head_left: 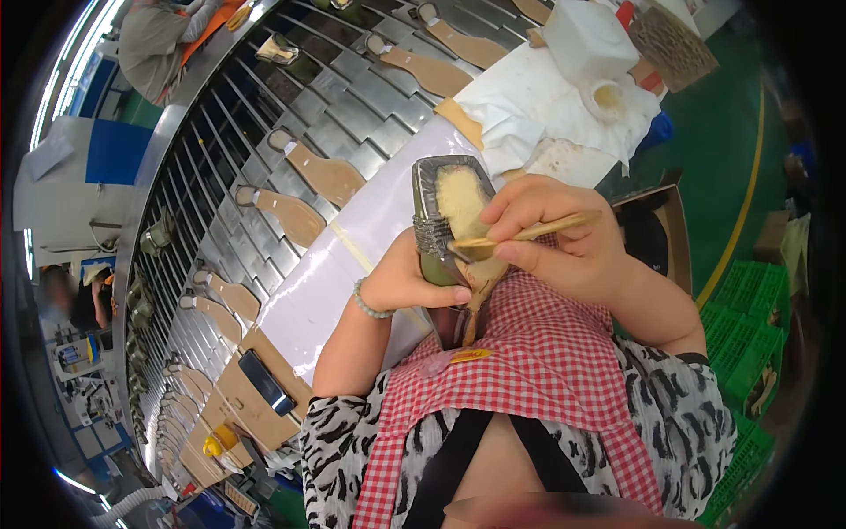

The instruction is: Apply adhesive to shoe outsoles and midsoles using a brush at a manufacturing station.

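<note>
My left hand (398,275) is wrapped round a dark green shoe upper (429,266), held with its underside facing up in front of my apron. Gathered, dark edges surround a tan bottom, which looks pale across its wide end. In my right hand (564,236) a wooden-handled brush (548,227) is pinched between thumb and fingers. Its working end lies against or just over the middle of the shoe's bottom; my fingers partly hide that side. Several tan soles (330,176) lie in pairs on the slatted metal conveyor (233,145) to the left.
A white-covered work surface (304,304) runs beside the conveyor. On it, far right, are a white plastic container (589,42) and a stained cloth (511,110). A phone (266,381) rests on cardboard at the near left. Green crates (745,304) stand right; a person (159,48) works far left.
</note>
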Demonstrator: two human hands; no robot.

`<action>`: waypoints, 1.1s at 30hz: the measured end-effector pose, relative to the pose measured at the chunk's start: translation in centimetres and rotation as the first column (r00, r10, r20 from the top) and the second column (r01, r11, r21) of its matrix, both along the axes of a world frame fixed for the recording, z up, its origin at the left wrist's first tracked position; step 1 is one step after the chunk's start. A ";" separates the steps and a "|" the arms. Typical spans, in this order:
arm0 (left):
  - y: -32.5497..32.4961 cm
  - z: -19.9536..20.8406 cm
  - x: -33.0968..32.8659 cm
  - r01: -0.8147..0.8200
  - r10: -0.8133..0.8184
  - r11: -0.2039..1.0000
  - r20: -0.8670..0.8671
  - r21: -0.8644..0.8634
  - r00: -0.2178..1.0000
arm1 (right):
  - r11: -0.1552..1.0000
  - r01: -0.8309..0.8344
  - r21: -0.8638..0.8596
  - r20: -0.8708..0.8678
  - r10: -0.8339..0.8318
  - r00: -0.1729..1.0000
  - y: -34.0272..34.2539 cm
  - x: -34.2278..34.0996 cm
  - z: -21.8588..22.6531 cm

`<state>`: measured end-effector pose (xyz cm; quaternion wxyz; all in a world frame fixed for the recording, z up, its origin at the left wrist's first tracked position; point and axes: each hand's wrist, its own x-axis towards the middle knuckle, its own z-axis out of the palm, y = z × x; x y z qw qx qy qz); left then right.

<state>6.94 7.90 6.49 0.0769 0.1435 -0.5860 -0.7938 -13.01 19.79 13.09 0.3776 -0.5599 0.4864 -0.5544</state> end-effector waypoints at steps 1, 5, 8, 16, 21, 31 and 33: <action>0.1 -0.1 0.0 0.016 -0.016 1.000 0.004 -0.002 1.000 | 1.000 0.001 0.003 -0.001 -0.001 1.000 -0.1 -0.2 0.0; 0.3 0.1 -0.2 0.023 -0.023 1.000 0.011 -0.001 1.000 | 1.000 0.003 -0.001 0.079 -0.003 0.997 -0.6 -0.6 0.1; 0.4 0.1 -0.3 0.033 -0.033 0.999 0.019 -0.002 0.999 | 0.996 0.049 -0.078 -0.007 -0.050 0.999 -0.4 -0.6 0.1; 0.8 -0.2 -0.4 0.053 -0.053 0.998 -0.008 0.015 0.999 | 0.999 0.003 -0.041 0.024 -0.002 1.000 -0.2 -1.2 0.4; 0.7 -0.5 -0.7 0.037 -0.040 0.996 0.038 0.078 0.998 | 0.989 -0.141 -0.035 -0.090 0.138 0.986 0.1 -2.2 0.5; 2.3 -6.6 3.4 -0.447 0.444 0.873 0.061 0.197 0.894 | 0.706 0.708 0.003 -0.333 -0.667 0.666 2.9 -15.7 -2.8; 1.5 -7.5 4.6 -0.528 0.538 0.803 0.045 0.278 0.842 | 0.669 0.742 -0.039 -0.497 -0.657 0.566 2.9 -17.7 -4.7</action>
